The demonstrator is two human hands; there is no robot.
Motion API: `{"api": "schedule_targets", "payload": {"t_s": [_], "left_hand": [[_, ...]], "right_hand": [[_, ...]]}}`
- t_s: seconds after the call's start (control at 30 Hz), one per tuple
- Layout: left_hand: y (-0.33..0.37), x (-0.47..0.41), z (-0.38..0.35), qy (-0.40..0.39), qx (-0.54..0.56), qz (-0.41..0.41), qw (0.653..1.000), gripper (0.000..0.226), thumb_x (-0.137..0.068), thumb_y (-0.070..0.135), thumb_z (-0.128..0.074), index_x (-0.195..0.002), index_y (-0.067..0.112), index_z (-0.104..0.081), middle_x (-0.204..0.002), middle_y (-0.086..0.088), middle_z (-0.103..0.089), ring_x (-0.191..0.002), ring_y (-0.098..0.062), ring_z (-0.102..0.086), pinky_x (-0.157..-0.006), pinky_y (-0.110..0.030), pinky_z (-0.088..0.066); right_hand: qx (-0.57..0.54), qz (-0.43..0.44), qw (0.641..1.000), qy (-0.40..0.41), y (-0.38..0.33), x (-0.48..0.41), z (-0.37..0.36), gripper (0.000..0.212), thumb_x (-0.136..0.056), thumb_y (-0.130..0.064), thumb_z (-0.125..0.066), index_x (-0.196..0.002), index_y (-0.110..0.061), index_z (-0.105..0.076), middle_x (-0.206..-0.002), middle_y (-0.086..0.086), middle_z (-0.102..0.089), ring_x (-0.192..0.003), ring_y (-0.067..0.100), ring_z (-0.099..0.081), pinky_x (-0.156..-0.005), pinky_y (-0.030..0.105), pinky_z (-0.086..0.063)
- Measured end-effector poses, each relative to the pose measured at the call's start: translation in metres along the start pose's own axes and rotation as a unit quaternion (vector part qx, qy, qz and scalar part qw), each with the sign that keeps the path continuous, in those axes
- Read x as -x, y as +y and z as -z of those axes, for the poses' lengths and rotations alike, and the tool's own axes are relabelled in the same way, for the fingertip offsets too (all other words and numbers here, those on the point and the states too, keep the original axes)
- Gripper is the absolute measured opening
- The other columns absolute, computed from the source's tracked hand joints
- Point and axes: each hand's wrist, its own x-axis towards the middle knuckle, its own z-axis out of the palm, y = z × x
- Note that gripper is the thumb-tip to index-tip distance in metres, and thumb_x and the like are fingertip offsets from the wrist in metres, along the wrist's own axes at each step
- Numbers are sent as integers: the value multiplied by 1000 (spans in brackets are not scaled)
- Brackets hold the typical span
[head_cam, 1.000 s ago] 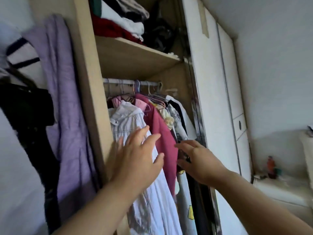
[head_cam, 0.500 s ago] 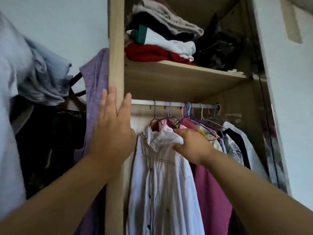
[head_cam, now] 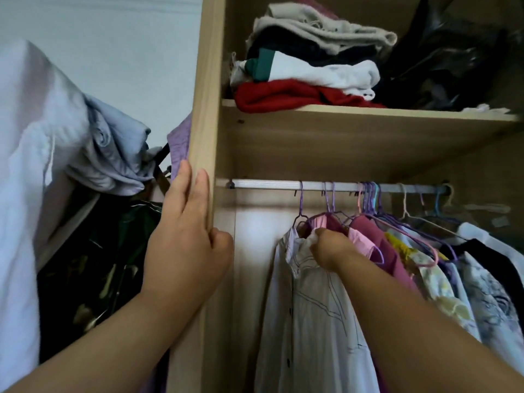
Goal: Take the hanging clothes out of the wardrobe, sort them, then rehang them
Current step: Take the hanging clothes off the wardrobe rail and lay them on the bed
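Shirt first: white button-up shirt with dark seam stitching (head_cam: 312, 321) hangs from the silver metal hanging rail (head_cam: 269, 185), first in the row from the rail's left end, on a purple wire hanger (head_cam: 301, 205). Right hand (head_cam: 330, 251) grips the shirt's collar just below the rail, fingers curled tight into the cloth.

Further right along the rail, packed touching on hangers: pink garment (head_cam: 363, 242), maroon garment (head_cam: 377, 236), yellow floral top (head_cam: 431, 279), grey-patterned top (head_cam: 487, 302), black garment (head_cam: 493, 256).

Left hand (head_cam: 184, 236) is left of the rail's end, on the wardrobe's light wood side panel (head_cam: 207, 109). Its fingers lie straight and flat on the front edge, thumb on the inner side, holding nothing.

Above the rail: wooden shelf (head_cam: 340, 137) with a folded stack, red knit (head_cam: 283, 97) at bottom, white piece (head_cam: 326, 72) over it, grey piece (head_cam: 326, 26) on top. Crumpled black plastic bag (head_cam: 442, 66) sits right of the stack.

Left of the rail, outside the panel: lilac fabric (head_cam: 180, 148) against the panel, pale blue bundle (head_cam: 113, 154), dark clothes (head_cam: 93, 251) under it, white cloth (head_cam: 22, 194) at frame edge.
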Motion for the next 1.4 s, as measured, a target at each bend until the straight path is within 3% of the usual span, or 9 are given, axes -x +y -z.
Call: {"api": "schedule_targets", "payload": {"t_s": [0.17, 0.57, 0.67, 0.77, 0.93, 1.1, 1.23, 1.33, 1.4], "left_hand": [[-1, 0, -2, 5, -7, -8, 1000, 78, -67, 16, -49, -143, 6, -37, -154, -15, -25, -132, -13, -21, -94, -27, -28], [-2, 0, -2, -9, -13, -7, 1000, 76, -65, 13, -52, -139, 5, -41, -151, -18, -30, -127, -19, -33, -81, -33, -48], [5, 2, 3, -24, -35, 7, 999, 75, -67, 14, -52, -141, 8, -40, -152, -16, -29, -125, -28, -45, -74, -36, -53], [11, 4, 6, -57, -54, 24, 997, 77, -69, 13, -57, -143, 12, -36, -154, -19, -22, -134, -36, -36, -90, -45, -47], [49, 39, -3, -154, -25, -115, 981, 74, -64, 26, -53, -137, 17, -45, -149, -11, -37, -141, -32, -25, -106, -56, -28], [94, 100, -43, -351, 151, -124, 916, 73, -71, 30, -47, -143, 22, -39, -150, -3, -37, -139, -22, -32, -112, -37, -26], [99, 169, -91, -469, 221, 2, 855, 62, -82, 37, -48, -141, 21, -38, -136, -15, -50, -116, -32, -54, -101, -43, -41], [104, 216, -107, -542, 310, 41, 780, 33, -89, 36, -53, -100, 6, -60, -90, -18, -64, -87, -34, -61, -76, -39, -46], [114, 243, -105, -578, 351, 16, 737, 30, -91, 33, -52, -80, 5, -56, -71, -16, -60, -73, -31, -61, -66, -40, -43]], "right_hand": [[-8, -34, 998, 57, -4, -5, 0, 28, -89, -7, -46, -112, -7, -61, -115, 13, -64, -106, 31, -61, -82, 34, -47], [22, 44, 982, 184, 1, 27, 52, 36, -89, -7, -38, -116, -21, -57, -105, 15, -67, -95, 35, -63, -69, 33, -41], [10, 39, 980, 193, 22, 53, 56, 36, -93, -12, -39, -122, -24, -55, -108, 14, -67, -99, 35, -61, -74, 36, -46], [4, 32, 976, 217, 50, 93, 58, 35, -95, -20, -39, -126, -23, -53, -110, 17, -66, -101, 37, -60, -76, 38, -47], [18, 15, 980, 197, 99, 178, 55, 35, -97, -28, -41, -130, -29, -53, -118, 12, -66, -105, 36, -60, -82, 40, -50], [100, -1, 981, 167, 123, 276, 53, 34, -96, -36, -44, -128, -38, -53, -114, 3, -69, -102, 30, -64, -78, 38, -52], [136, -28, 980, 142, 122, 357, 54, 38, -92, -45, -39, -121, -36, -61, -103, 3, -73, -90, 29, -68, -74, 36, -55], [145, -105, 977, 119, 117, 415, 57, 41, -88, -47, -36, -118, -37, -63, -107, -1, -72, -97, 25, -67, -77, 31, -51], [175, -174, 964, 100, 109, 454, 57, 31, -95, -42, -43, -119, -38, -61, -114, -4, -69, -105, 22, -64, -82, 30, -48]]}}
